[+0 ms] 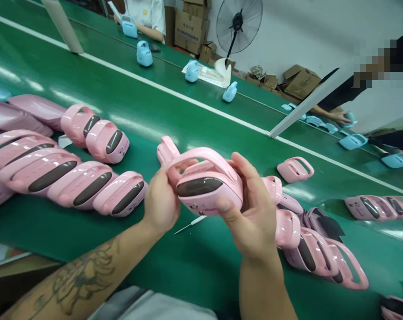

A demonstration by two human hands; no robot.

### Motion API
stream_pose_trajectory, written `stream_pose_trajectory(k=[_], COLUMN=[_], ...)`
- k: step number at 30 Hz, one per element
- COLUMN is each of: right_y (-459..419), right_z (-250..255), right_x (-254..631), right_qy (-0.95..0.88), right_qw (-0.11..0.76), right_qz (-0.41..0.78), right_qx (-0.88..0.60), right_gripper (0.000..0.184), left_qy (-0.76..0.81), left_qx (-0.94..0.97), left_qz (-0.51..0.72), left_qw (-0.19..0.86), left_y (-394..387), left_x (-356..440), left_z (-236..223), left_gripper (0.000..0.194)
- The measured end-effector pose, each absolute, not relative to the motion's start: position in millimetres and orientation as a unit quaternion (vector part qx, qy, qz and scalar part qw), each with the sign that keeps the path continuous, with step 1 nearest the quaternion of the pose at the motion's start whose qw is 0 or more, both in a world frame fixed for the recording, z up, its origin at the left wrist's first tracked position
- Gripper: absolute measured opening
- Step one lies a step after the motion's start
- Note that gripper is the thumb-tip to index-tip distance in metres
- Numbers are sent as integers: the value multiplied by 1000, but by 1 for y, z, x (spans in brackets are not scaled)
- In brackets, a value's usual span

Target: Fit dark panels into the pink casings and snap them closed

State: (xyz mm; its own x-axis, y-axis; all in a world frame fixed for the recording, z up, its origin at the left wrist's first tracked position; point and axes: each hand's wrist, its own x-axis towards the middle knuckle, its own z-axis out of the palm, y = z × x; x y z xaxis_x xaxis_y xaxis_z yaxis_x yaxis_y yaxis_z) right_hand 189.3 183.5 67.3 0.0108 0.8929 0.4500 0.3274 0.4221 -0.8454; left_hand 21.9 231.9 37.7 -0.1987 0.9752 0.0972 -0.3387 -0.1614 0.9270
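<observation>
A pink plastic casing [209, 195] with a carry handle and a dark oval window is held up above the green work surface [194, 275]. My left hand [161, 200] grips its left end, near the foot of the handle. On the other end, my right hand [254, 213] has its thumb on the front and its fingers behind. Small dark printing shows below the window. Behind my left hand stands another pink piece [167, 150], partly hidden. Under the held casing lies a thin tool with a white handle [197, 220] and a metal shaft.
Rows of pink casings [103, 184] stand to the left, near stacked pink shells [37, 109]. More pink casings [316, 253] crowd the right. Light-blue casings [144, 54] line the far side, where co-workers' hands [341, 116] handle some. White posts [299, 104] rise from the line.
</observation>
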Motion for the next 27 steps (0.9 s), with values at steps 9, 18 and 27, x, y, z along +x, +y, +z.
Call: stream_pose_trajectory(k=[9, 18, 27], right_y=[175, 189, 189], right_z=[11, -21, -29], right_x=[176, 174, 178], right_qy=[-792, -792, -794], right_qw=[430, 404, 407], right_qz=[245, 281, 272], right_qx=[-357, -362, -360], right_gripper=[67, 67, 66], left_qy=[450, 400, 343], left_qx=[740, 529, 341], left_qz=[404, 562, 572], left_qw=[295, 494, 662], left_y=[161, 150, 145], left_x=[-88, -79, -87], left_z=[-1, 15, 25], left_gripper=[86, 61, 44])
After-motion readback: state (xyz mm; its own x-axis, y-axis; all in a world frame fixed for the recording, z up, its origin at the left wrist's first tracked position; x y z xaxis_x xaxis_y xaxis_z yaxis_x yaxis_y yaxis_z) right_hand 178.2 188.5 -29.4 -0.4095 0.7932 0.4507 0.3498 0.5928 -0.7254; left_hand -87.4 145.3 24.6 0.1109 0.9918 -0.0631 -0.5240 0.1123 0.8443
